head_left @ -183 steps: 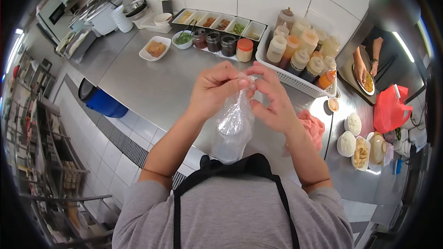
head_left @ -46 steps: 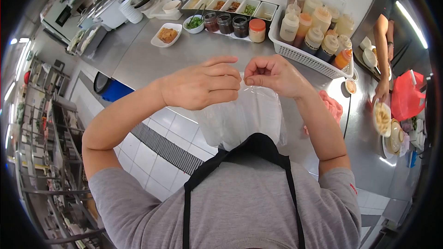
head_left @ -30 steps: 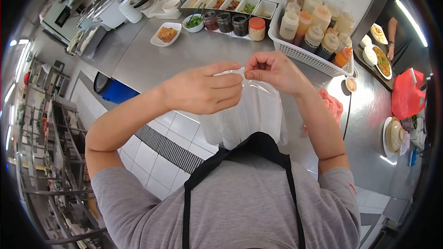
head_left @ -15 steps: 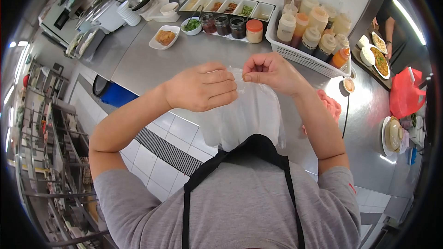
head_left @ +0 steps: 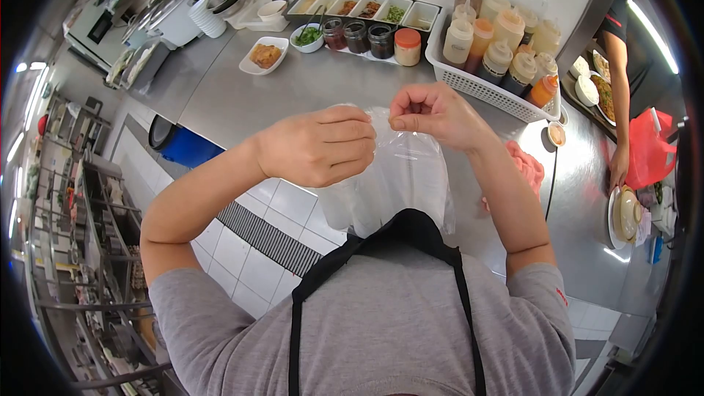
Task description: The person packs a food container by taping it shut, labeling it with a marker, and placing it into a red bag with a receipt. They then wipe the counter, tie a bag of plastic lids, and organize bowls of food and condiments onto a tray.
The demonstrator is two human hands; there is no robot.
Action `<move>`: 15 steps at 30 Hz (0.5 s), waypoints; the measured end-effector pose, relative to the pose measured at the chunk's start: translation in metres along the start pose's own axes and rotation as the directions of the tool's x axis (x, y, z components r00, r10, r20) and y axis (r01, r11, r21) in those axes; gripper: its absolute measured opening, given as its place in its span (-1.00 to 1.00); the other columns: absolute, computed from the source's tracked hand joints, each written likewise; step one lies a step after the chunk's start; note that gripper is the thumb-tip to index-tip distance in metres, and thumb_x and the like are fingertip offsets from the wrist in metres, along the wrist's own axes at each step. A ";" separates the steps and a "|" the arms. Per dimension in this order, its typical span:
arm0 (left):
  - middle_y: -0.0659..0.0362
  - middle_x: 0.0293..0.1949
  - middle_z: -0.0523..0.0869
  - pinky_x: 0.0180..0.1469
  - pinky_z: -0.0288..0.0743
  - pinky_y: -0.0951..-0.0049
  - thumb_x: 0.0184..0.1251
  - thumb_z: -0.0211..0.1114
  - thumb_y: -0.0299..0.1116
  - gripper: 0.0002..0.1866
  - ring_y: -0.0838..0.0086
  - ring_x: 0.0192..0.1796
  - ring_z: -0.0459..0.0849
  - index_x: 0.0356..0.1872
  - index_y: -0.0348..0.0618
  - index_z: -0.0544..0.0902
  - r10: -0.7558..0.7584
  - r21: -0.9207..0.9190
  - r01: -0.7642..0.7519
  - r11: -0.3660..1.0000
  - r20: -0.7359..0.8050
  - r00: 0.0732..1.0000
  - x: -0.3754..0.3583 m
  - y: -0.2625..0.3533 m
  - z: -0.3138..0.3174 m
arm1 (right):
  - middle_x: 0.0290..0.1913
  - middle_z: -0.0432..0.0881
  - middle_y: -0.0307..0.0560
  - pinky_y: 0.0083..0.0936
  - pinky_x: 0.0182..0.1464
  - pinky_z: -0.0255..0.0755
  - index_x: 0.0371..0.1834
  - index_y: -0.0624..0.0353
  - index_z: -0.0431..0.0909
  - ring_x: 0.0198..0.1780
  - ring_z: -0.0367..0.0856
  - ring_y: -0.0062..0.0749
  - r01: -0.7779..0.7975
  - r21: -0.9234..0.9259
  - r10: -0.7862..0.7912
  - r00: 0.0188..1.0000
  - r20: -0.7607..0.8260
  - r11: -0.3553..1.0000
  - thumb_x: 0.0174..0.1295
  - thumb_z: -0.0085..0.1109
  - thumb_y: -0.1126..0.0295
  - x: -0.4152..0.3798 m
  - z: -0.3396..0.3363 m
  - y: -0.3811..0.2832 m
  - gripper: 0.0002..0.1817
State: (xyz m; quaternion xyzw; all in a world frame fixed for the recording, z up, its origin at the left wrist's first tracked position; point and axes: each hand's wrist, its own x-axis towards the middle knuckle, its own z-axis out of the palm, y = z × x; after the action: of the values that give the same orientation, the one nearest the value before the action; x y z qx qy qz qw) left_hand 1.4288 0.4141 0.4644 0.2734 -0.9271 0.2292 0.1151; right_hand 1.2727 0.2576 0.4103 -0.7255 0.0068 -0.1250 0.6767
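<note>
A clear plastic bag [head_left: 400, 183] hangs in front of my chest, above the edge of the steel counter [head_left: 242, 99]. My left hand [head_left: 319, 147] is closed around the left side of the bag's top. My right hand [head_left: 433, 114] pinches the bag's upper rim between thumb and fingertips. The bag looks spread open between the two hands; its lower part disappears behind my black apron. I cannot tell whether anything is inside it.
A white basket of sauce bottles [head_left: 506, 59] stands just beyond my hands. Jars and a tray of condiment tubs [head_left: 367, 18] sit at the back, with a dish of food [head_left: 265, 55] to their left. A pink cloth [head_left: 524, 169] lies at right. Another person's arm [head_left: 623, 103] reaches over plates.
My left hand has dropped slightly and spread the bag wider. The person at the right has moved closer, and now reaches an arm down toward the plates near the red bag.
</note>
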 end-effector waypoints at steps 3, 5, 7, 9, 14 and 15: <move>0.11 -0.38 0.58 -0.10 0.50 0.34 -0.20 0.23 -0.48 -0.83 0.34 -0.19 0.57 -0.49 -0.31 0.60 0.027 -0.067 -0.026 0.997 0.009 1.000 -0.001 -0.001 -0.003 | -0.46 0.54 -0.31 -0.74 -0.29 0.34 -0.40 0.25 0.52 -0.39 0.43 -0.74 -0.002 0.005 0.002 1.000 0.015 1.000 0.09 0.20 0.43 -0.002 0.001 -0.001 -0.88; 0.11 -0.38 0.58 -0.10 0.50 0.34 -0.20 0.23 -0.48 -0.83 0.33 -0.19 0.57 -0.49 -0.31 0.60 0.032 -0.094 -0.032 0.995 0.001 0.999 -0.002 -0.002 -0.003 | -0.46 0.54 -0.31 -0.74 -0.30 0.33 -0.41 0.25 0.52 -0.39 0.44 -0.74 -0.012 0.009 0.012 1.000 0.017 1.000 0.08 0.20 0.43 -0.003 0.000 -0.003 -0.89; 0.10 -0.38 0.58 -0.10 0.50 0.33 -0.20 0.23 -0.48 -0.84 0.32 -0.18 0.57 -0.49 -0.32 0.60 0.039 -0.121 -0.040 0.992 -0.006 0.999 -0.003 -0.002 -0.004 | -0.46 0.55 -0.31 -0.74 -0.30 0.33 -0.41 0.25 0.52 -0.39 0.44 -0.74 -0.008 -0.017 0.009 1.000 0.028 1.000 0.08 0.21 0.44 -0.004 0.001 -0.006 -0.89; 0.10 -0.38 0.58 -0.10 0.50 0.33 -0.19 0.23 -0.48 -0.84 0.32 -0.17 0.58 -0.50 -0.33 0.60 0.040 -0.150 -0.040 0.988 -0.006 0.999 -0.003 -0.001 -0.005 | -0.47 0.55 -0.32 -0.74 -0.31 0.33 -0.41 0.25 0.52 -0.40 0.43 -0.75 -0.009 -0.012 0.009 1.000 0.027 1.000 0.08 0.21 0.44 -0.004 0.001 -0.005 -0.89; 0.11 -0.34 0.59 -0.04 0.46 0.30 -0.17 0.22 -0.48 -0.83 0.33 -0.14 0.57 -0.46 -0.31 0.59 -0.012 -0.156 0.012 0.988 0.000 1.000 -0.004 -0.001 -0.002 | -0.40 0.53 -0.29 -0.70 -0.28 0.33 -0.40 0.21 0.53 -0.33 0.43 -0.69 -0.043 0.010 0.043 0.998 0.034 0.999 0.04 0.26 0.39 -0.003 0.001 -0.003 -0.85; 0.12 -0.32 0.58 -0.03 0.44 0.30 -0.16 0.22 -0.48 -0.83 0.35 -0.14 0.57 -0.45 -0.29 0.58 -0.043 -0.131 0.047 0.990 0.030 0.999 -0.004 -0.002 -0.002 | -0.34 0.50 -0.25 -0.65 -0.26 0.32 -0.39 0.18 0.54 -0.29 0.42 -0.61 0.106 -0.214 -0.136 0.982 -0.129 0.971 0.01 0.27 0.39 -0.006 0.007 -0.007 -0.85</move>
State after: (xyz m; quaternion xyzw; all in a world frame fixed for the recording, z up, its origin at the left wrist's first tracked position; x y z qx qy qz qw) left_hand 1.4330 0.4151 0.4654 0.2891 -0.9353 0.1612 0.1253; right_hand 1.2674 0.2661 0.4155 -0.7801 0.0239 -0.2163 0.5866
